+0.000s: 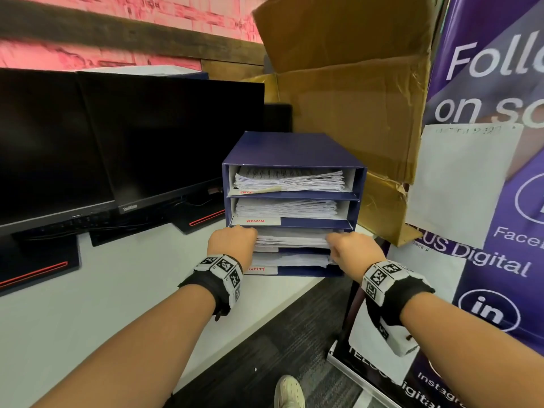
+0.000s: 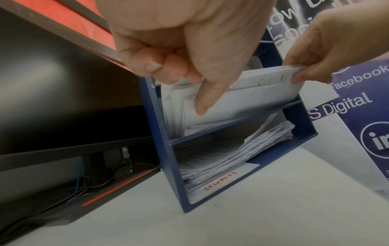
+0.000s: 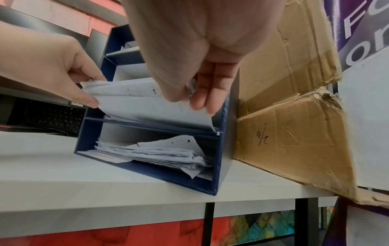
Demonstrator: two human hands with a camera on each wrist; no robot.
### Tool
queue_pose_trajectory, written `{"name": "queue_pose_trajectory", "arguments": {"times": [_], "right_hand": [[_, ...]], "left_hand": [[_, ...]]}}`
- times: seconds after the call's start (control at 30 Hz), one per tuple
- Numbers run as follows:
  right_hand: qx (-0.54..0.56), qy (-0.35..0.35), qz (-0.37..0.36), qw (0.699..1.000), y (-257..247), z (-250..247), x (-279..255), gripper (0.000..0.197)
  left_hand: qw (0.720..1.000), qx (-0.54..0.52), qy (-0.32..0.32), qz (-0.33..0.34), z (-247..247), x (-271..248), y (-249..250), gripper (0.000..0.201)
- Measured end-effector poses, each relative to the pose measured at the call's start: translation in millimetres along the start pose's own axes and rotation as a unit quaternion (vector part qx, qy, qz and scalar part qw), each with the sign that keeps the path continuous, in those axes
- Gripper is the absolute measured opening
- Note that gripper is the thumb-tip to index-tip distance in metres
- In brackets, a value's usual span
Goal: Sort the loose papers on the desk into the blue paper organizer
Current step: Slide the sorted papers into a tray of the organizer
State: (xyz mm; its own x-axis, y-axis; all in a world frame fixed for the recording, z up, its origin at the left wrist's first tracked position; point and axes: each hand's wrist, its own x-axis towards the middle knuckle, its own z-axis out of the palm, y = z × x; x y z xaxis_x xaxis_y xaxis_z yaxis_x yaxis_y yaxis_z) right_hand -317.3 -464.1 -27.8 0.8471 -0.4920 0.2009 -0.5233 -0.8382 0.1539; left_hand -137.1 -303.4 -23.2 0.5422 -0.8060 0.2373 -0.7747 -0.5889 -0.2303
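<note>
The blue paper organizer (image 1: 290, 147) stands on the white desk (image 1: 88, 304) with stacked shelves that hold white sheets. Both hands hold one stack of papers (image 1: 291, 238) at the mouth of the third shelf from the top. My left hand (image 1: 235, 241) pinches its left end, thumb above and fingers below, as the right wrist view shows (image 3: 84, 93). My right hand (image 1: 350, 248) pinches the right end (image 2: 299, 73). The stack (image 2: 252, 93) lies partly inside the shelf. The shelf below holds an untidy pile (image 3: 160, 154) behind a red handwritten label (image 2: 221, 181).
Two black monitors (image 1: 132, 136) stand to the left, their bases on the desk. A large cardboard box (image 1: 353, 113) leans behind and right of the organizer. A purple banner (image 1: 494, 201) rises at the right. The desk's front edge (image 1: 265, 325) runs near my wrists.
</note>
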Motion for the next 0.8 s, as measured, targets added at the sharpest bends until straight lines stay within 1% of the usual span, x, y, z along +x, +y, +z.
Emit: {"name": "queue_pose_trajectory", "arguments": {"times": [0.03, 0.1, 0.17, 0.23, 0.3, 0.37, 0.43, 0.47, 0.5, 0.57, 0.6, 0.63, 0.7, 0.73, 0.77, 0.8], "right_hand": [[0.011, -0.002, -0.002, 1.000, -1, -1, -4, 0.006], [0.041, -0.011, -0.005, 0.999, -4, -3, -15, 0.007], [0.080, -0.021, 0.007, 0.997, -8, -8, -27, 0.007], [0.117, -0.044, 0.022, 0.992, -8, -13, -37, 0.017], [0.166, -0.082, 0.044, 0.982, -6, -17, -42, 0.020], [0.278, -0.107, 0.081, 0.951, -6, -15, -44, 0.023], [0.417, -0.106, 0.132, 0.893, -3, -9, -37, 0.033], [0.458, -0.106, 0.153, 0.869, -4, -8, -36, 0.041], [0.479, -0.111, 0.175, 0.853, -7, -8, -35, 0.047], [0.499, -0.123, 0.222, 0.829, -13, -2, -37, 0.058], [0.507, -0.131, 0.232, 0.820, -17, 4, -37, 0.067], [0.501, -0.137, 0.233, 0.822, -20, 9, -38, 0.079], [0.452, -0.151, 0.211, 0.853, -26, 27, -35, 0.104], [0.458, -0.141, 0.211, 0.852, -22, 45, -28, 0.109], [0.486, -0.132, 0.231, 0.833, -24, 50, -27, 0.103], [0.512, -0.118, 0.254, 0.812, -27, 54, -28, 0.087]], "left_hand": [[1.000, 0.010, -0.003, -0.005, -3, -3, -1, 0.023], [1.000, 0.021, -0.003, -0.003, -9, -11, -4, 0.022], [0.999, 0.035, 0.000, 0.002, -12, -19, -3, 0.021], [0.999, 0.039, 0.003, 0.011, -14, -27, -2, 0.022], [0.999, 0.031, -0.003, 0.017, -14, -36, -4, 0.019], [0.999, 0.012, -0.018, 0.023, -14, -49, -8, 0.016], [0.999, -0.005, -0.038, 0.034, -15, -57, -14, 0.016], [0.998, -0.017, -0.052, 0.041, -16, -62, -17, 0.016], [0.996, -0.032, -0.070, 0.051, -18, -68, -21, 0.017], [0.990, -0.060, -0.105, 0.070, -20, -77, -31, 0.019], [0.988, -0.070, -0.116, 0.077, -21, -80, -35, 0.020], [0.986, -0.080, -0.126, 0.079, -22, -83, -39, 0.020], [0.981, -0.095, -0.151, 0.083, -22, -87, -45, 0.022], [0.977, -0.100, -0.166, 0.085, -21, -89, -47, 0.022], [0.974, -0.103, -0.184, 0.088, -20, -90, -49, 0.022], [0.970, -0.104, -0.202, 0.090, -18, -92, -51, 0.021]]}}
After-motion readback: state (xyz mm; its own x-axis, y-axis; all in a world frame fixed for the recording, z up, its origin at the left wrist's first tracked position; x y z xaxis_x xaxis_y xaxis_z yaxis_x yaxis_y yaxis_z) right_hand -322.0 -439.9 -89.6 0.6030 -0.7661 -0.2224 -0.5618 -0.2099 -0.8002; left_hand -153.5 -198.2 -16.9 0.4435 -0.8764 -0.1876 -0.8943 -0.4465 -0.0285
